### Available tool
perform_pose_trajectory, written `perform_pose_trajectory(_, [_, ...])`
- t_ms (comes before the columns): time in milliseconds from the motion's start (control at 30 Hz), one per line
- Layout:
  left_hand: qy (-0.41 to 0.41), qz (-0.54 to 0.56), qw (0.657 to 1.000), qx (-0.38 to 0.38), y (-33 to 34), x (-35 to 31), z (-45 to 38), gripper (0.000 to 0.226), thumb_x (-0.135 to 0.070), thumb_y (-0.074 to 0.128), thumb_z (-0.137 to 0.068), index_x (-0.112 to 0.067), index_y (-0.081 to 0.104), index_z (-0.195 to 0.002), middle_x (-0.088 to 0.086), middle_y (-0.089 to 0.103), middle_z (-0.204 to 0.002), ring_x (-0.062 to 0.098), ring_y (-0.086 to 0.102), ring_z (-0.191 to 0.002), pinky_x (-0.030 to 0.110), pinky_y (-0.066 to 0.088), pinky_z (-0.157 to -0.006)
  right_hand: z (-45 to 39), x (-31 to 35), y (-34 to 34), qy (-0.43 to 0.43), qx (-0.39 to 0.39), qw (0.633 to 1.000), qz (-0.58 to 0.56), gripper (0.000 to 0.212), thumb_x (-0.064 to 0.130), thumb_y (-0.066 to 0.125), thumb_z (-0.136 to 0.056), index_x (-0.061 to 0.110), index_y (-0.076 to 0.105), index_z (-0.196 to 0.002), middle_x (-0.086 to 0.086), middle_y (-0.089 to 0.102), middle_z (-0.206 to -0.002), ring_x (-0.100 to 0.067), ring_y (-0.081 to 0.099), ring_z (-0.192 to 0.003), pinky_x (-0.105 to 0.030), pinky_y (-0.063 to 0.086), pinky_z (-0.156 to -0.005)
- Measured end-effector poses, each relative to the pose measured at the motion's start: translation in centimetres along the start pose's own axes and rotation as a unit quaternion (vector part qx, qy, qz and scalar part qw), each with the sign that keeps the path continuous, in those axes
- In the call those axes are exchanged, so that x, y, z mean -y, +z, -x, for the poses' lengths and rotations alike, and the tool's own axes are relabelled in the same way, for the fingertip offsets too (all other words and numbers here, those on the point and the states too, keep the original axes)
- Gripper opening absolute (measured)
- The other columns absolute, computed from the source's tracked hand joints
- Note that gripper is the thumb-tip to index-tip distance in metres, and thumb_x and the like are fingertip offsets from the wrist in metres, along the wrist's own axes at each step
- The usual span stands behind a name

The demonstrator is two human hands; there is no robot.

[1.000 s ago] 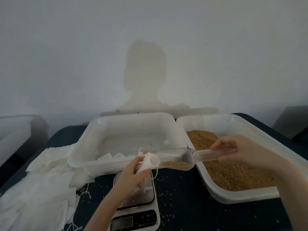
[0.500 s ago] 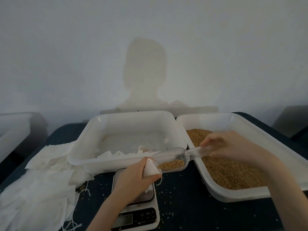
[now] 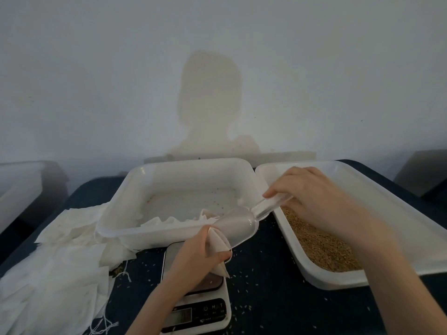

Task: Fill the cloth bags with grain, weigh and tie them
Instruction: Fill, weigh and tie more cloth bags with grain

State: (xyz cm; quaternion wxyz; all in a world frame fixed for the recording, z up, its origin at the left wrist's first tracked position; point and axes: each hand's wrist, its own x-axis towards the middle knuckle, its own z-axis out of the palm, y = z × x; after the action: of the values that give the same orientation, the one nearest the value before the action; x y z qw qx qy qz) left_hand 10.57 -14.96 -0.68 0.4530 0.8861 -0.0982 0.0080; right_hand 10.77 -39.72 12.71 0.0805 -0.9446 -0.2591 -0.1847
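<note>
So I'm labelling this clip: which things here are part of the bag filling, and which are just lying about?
In use:
left hand
cloth bag
right hand
clear scoop
tray of grain
scale

Lying about:
pile of empty bags
empty white tray
spilled grains

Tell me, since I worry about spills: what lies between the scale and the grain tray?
Head view: only dark tablecloth with scattered grains lies between the scale and the grain tray.

A plain packing bench: grain tray (image 3: 396, 213), scale (image 3: 205, 308), cloth bags (image 3: 55, 281), bare wall (image 3: 96, 81).
</note>
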Motion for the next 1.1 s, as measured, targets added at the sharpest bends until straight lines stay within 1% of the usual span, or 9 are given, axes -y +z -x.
perform_pose_trajectory(167, [0.004,0.043,0.999,-0.007,-0.7,-0.2,0.1,0.033,-0.029,0.076,-0.075,-0.040,0.054,-0.097,-0.014,0.062,-0.092,-0.004,0.058,-0.084,0.009,0.045,-0.065,0.9,-1.9,0.8,0.052,0.036,0.995,-0.076,0.035,0.020,0.066,-0.087,0.053,0.057,-0.091,0.026,0.052,-0.095,0.011,0.048,-0.093,-0.013,0.034,-0.082])
perform_pose_trajectory(300, [0.004,0.095,0.995,-0.043,-1.5,-0.4,-0.2,0.023,-0.024,0.071,-0.080,-0.033,0.060,-0.098,-0.008,0.067,-0.088,0.003,0.065,-0.078,0.019,0.053,-0.066,2.0,-3.9,2.3,0.112,0.071,0.968,-0.211,0.036,0.017,0.064,-0.087,0.051,0.057,-0.092,0.031,0.062,-0.098,0.016,0.055,-0.097,-0.008,0.043,-0.075])
perform_pose_trajectory(400, [-0.007,0.098,0.992,-0.076,-1.8,-0.4,-0.6,0.018,-0.023,0.070,-0.081,-0.030,0.062,-0.096,-0.003,0.069,-0.086,0.010,0.065,-0.077,0.022,0.054,-0.069,3.1,-5.1,3.4,0.147,0.064,0.960,-0.230,0.034,0.015,0.064,-0.087,0.046,0.058,-0.097,0.038,0.059,-0.101,0.013,0.058,-0.095,-0.010,0.050,-0.073])
perform_pose_trajectory(500, [0.000,0.109,0.990,-0.091,-1.8,-0.4,-0.9,0.016,-0.021,0.071,-0.081,-0.030,0.065,-0.092,-0.005,0.068,-0.083,0.008,0.064,-0.076,0.016,0.049,-0.065,4.3,-6.5,4.4,0.195,0.043,0.952,-0.230,0.034,0.015,0.064,-0.088,0.045,0.055,-0.100,0.031,0.061,-0.102,0.018,0.055,-0.092,-0.010,0.045,-0.071])
perform_pose_trajectory(600, [0.006,0.081,0.990,-0.114,-1.4,-0.1,-1.2,0.013,-0.023,0.072,-0.081,-0.032,0.065,-0.087,-0.003,0.063,-0.072,0.008,0.056,-0.066,0.017,0.044,-0.062,5.5,-8.1,5.2,0.264,0.010,0.939,-0.220,0.029,0.013,0.062,-0.090,0.034,0.056,-0.109,0.019,0.062,-0.101,0.015,0.057,-0.065,-0.009,0.041,-0.051])
perform_pose_trajectory(667, [0.018,0.047,0.992,-0.116,-1.0,0.2,-1.1,0.016,-0.023,0.072,-0.081,-0.036,0.062,-0.082,-0.007,0.056,-0.061,0.001,0.049,-0.058,0.012,0.040,-0.058,6.3,-9.2,5.9,0.317,-0.001,0.929,-0.193,0.027,0.011,0.060,-0.091,0.023,0.056,-0.115,0.012,0.062,-0.104,0.006,0.056,-0.054,-0.010,0.039,-0.046])
perform_pose_trajectory(800, [0.054,-0.076,0.994,-0.049,-0.5,1.4,-0.5,0.034,-0.015,0.064,-0.086,-0.047,0.056,-0.077,-0.017,0.061,-0.083,0.000,0.056,-0.078,0.007,0.041,-0.071,7.2,-10.8,7.3,0.404,0.017,0.903,-0.146,0.028,0.011,0.059,-0.092,0.015,0.055,-0.120,0.000,0.063,-0.107,-0.009,0.057,-0.073,-0.021,0.042,-0.063])
perform_pose_trajectory(967, [0.045,-0.162,0.985,-0.032,-1.4,3.7,0.1,0.029,-0.026,0.062,-0.084,-0.052,0.053,-0.074,-0.019,0.050,-0.101,0.005,0.050,-0.093,0.020,0.040,-0.086,7.4,-10.7,8.2,0.465,0.098,0.877,-0.066,0.027,0.010,0.052,-0.094,0.021,0.054,-0.118,-0.003,0.061,-0.099,-0.018,0.060,-0.079,-0.036,0.053,-0.075])
perform_pose_trajectory(1100, [0.047,-0.259,0.965,-0.011,-2.1,4.3,-0.3,0.020,-0.026,0.055,-0.090,-0.045,0.056,-0.097,-0.017,0.040,-0.110,0.002,0.044,-0.089,0.013,0.035,-0.083,7.0,-9.6,7.8,0.454,0.174,0.874,-0.016,0.022,0.016,0.057,-0.092,0.026,0.056,-0.112,0.001,0.062,-0.100,-0.017,0.061,-0.086,-0.038,0.053,-0.084])
